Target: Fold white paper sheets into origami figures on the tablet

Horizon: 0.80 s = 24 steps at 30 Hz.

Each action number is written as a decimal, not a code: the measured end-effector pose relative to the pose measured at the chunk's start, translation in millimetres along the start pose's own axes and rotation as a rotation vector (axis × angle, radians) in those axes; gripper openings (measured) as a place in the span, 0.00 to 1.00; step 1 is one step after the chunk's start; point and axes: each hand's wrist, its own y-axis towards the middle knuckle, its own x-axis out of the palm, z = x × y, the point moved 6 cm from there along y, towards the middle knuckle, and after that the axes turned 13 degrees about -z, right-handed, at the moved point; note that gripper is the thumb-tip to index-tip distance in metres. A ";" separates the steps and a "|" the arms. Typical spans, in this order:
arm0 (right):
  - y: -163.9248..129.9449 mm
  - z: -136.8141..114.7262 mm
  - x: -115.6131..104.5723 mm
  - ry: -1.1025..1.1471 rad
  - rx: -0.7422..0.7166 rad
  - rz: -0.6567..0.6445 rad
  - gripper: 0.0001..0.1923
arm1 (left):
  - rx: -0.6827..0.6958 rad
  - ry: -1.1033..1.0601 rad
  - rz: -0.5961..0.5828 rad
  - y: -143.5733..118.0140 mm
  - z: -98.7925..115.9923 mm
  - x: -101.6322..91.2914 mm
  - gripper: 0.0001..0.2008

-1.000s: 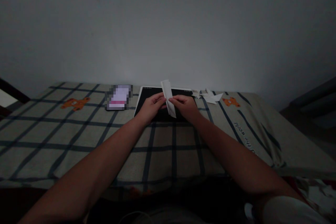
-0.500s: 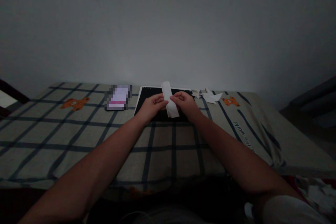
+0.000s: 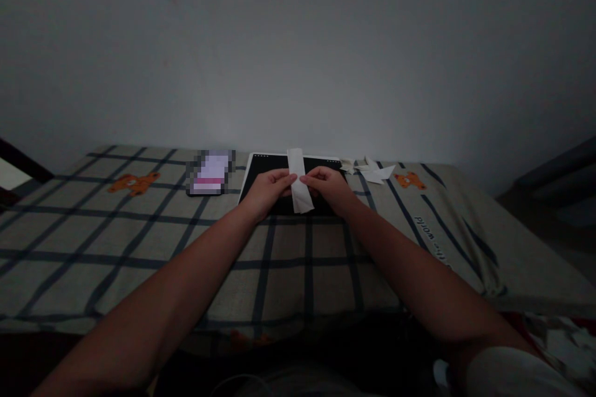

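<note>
Item: folded paper strip [image 3: 298,180], held over my black board [image 3: 265,167].
My left hand [image 3: 267,189] and right hand [image 3: 328,185] each pinch its middle.

Folded white paper strip [image 3: 298,181], upright

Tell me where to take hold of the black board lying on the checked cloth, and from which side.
Grip the black board at its left edge, coming from the left. That edge lies bare on the cloth, while the left hand and right hand hold the paper strip over its middle. It lies flat, so a pinch with fingers slid under the edge would probably suit it best.
</note>
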 end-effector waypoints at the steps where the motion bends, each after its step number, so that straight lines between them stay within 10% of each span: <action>1: 0.8 1.6 0.0 0.029 0.003 -0.001 0.17 | 0.004 -0.013 -0.002 0.2 -0.5 -0.1 0.17; 24: 2.3 9.7 -0.8 -0.007 0.035 -0.033 0.13 | -0.055 -0.125 0.057 0.3 -5.5 -5.3 0.11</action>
